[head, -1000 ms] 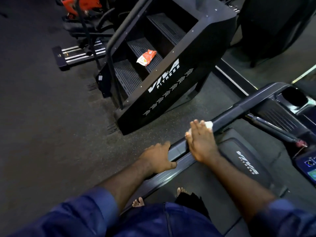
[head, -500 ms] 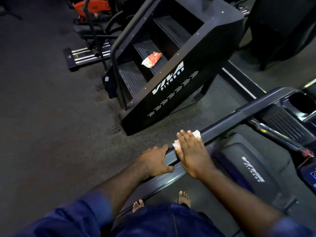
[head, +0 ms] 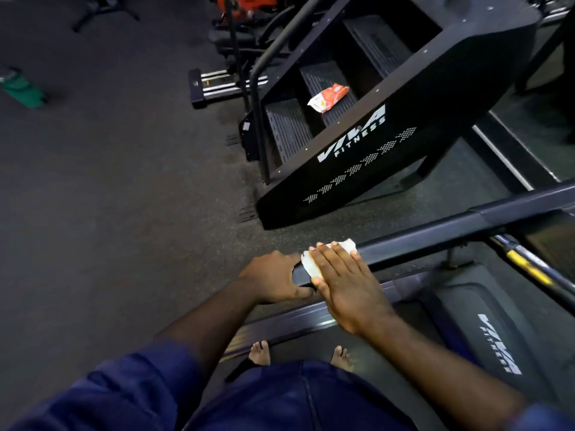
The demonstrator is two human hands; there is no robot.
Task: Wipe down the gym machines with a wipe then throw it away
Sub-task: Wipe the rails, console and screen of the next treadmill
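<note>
1. Handrail: dark bar of the treadmill, running from lower centre up to the right edge. All places below are given from it.

2. Wipe: white and crumpled, lying on top of the handrail close to its near end. It is mostly covered, with edges showing on either side of the fingers above it.

3. Right hand: laid flat across the handrail, fingers straight and together, pressing the wipe down onto the bar. Nothing is curled round it.

4. Left hand: at the handrail's near end, just beside the wipe. Its fingers wrap over the bar with the thumb beneath, in a firm grip on the rail itself.

5. Feet: bare, on the treadmill deck, on the near side of the handrail.

6. Sleeves: blue, nearest the camera, below the handrail.

7. Stair climber: black, marked VIVA FITNESS, standing on the floor beyond the handrail and apart from it.

8. Packet: orange and white, lying on a step of the stair climber, well beyond the handrail (its print is too small to read).

9. Green object: on the floor far to the left of the handrail, blurred and not identifiable.
</note>
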